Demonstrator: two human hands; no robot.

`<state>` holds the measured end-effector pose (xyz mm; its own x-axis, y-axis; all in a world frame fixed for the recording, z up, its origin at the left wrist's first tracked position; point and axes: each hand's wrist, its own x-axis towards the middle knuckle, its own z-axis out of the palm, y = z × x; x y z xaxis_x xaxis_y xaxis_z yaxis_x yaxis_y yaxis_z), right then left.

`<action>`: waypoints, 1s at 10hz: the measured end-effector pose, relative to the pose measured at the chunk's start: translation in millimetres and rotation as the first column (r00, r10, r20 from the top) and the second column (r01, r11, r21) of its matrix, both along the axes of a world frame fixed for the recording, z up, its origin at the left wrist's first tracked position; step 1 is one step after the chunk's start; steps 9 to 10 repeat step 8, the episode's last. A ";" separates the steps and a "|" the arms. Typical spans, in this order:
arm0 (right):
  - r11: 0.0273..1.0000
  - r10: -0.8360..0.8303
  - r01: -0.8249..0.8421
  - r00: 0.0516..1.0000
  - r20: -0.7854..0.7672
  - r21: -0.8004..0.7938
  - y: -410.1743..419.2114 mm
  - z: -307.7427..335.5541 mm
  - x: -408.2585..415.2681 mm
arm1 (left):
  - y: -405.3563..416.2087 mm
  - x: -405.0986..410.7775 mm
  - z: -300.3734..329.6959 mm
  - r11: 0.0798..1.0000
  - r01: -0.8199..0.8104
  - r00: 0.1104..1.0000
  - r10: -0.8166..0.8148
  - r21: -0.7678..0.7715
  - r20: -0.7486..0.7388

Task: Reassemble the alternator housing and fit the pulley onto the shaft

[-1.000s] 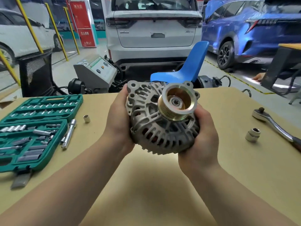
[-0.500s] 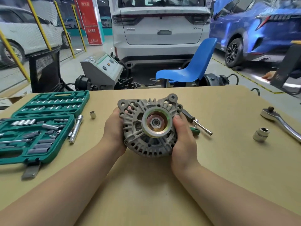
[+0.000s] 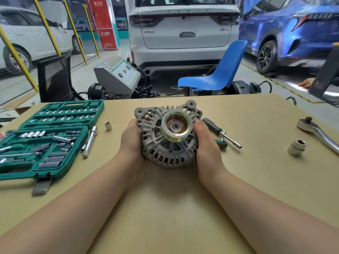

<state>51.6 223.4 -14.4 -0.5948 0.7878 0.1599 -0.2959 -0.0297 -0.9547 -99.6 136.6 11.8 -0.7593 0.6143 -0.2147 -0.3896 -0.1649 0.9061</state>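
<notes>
Now the fingers of the left hand (image 3: 133,142) and right hand (image 3: 206,145) curl around opposite flanks of the alternator (image 3: 165,154), holding it. Within 1 second it has come down from chest height to the table (image 3: 183,208), pulley (image 3: 175,129) facing up on the shaft, so assembly looks nearly finished. Both forearms reach straight in, palms facing each other.

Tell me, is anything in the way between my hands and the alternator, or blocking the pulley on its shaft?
Nothing visible. The left hand and right hand already grip the alternator from both sides. The pulley sits on the shaft with a nut at its centre, its face uncovered.
</notes>
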 end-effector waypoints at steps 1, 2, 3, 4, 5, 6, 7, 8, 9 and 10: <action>0.993 0.009 -0.007 1.000 0.018 -0.117 3.5 4.9 -3.8 | 3.3 -0.2 0.9 0.999 -0.031 0.999 0.031 -0.018 -0.027; 0.988 0.016 -0.012 1.000 0.026 -0.155 7.2 6.4 -6.2 | 3.2 1.9 2.5 0.999 -0.030 0.995 0.033 0.044 -0.089; 0.989 0.009 -0.002 0.999 0.049 -0.149 7.2 6.6 -7.5 | 1.6 3.1 1.9 0.996 -0.044 0.992 0.053 0.076 -0.115; 0.989 0.009 0.002 0.998 0.069 -0.148 5.6 8.8 -7.5 | -1.1 2.0 4.9 0.995 -0.097 0.982 0.102 0.039 -0.159; 0.993 0.017 -0.008 0.997 0.072 -0.117 5.7 8.1 -6.2 | -4.7 -3.9 -0.1 0.991 -0.133 0.967 0.131 0.005 -0.218; 0.998 0.039 -0.037 0.998 0.044 -0.046 5.3 10.8 0.7 | -7.3 -7.7 -1.7 0.986 -0.158 0.954 0.137 -0.060 -0.267; 0.997 0.077 -0.077 0.996 0.047 -0.012 7.7 12.6 11.6 | -6.7 -15.4 5.2 0.973 -0.220 0.928 0.188 -0.067 -0.321; 0.999 -0.048 0.043 0.986 0.162 0.032 14.6 19.9 28.8 | -16.3 -15.8 17.3 0.952 -0.304 0.879 0.270 -0.027 -0.393; 0.999 -0.048 0.043 0.986 0.162 0.032 14.6 19.9 28.8 | -16.3 -15.8 17.3 0.952 -0.304 0.879 0.270 -0.027 -0.393; 0.999 -0.048 0.043 0.986 0.162 0.032 14.6 19.9 28.8 | -16.3 -15.8 17.3 0.952 -0.304 0.879 0.270 -0.027 -0.393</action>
